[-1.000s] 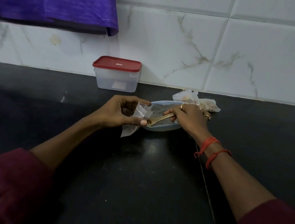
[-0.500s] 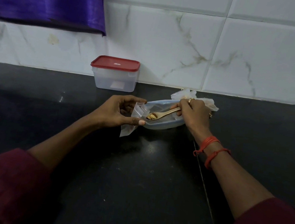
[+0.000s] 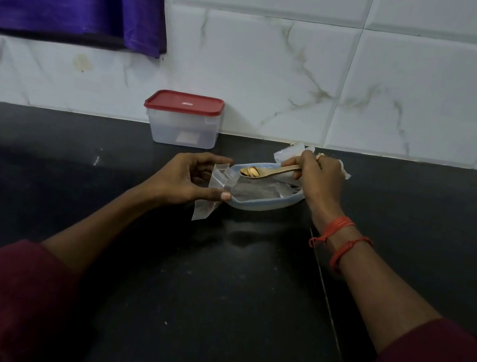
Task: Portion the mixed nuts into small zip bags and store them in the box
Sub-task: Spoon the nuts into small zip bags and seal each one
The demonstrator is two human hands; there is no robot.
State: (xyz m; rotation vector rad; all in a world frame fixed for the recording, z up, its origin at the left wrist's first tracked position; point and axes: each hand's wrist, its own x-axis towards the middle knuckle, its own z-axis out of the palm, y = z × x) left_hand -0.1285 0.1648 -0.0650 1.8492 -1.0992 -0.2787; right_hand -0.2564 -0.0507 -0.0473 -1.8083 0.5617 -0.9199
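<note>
A pale blue dish (image 3: 261,207) sits on the dark desk (image 3: 218,283). At the left edge of the dish, the left hand (image 3: 183,180) pinches a small clear zip bag (image 3: 219,176) between its thumb and fingers. The top of the bag is turned toward the dish. Just above the dish, the right hand (image 3: 319,175) grips a wooden spoon (image 3: 277,172) by the handle. A few nuts (image 3: 250,171) lie in the spoon, close to the top of the bag. Behind the dish, to its left, stands the box (image 3: 182,127) with its red lid (image 3: 184,102) on. Behind the dish, to its right, a crumpled clear bag (image 3: 287,153) peeks out past the right hand.
</note>
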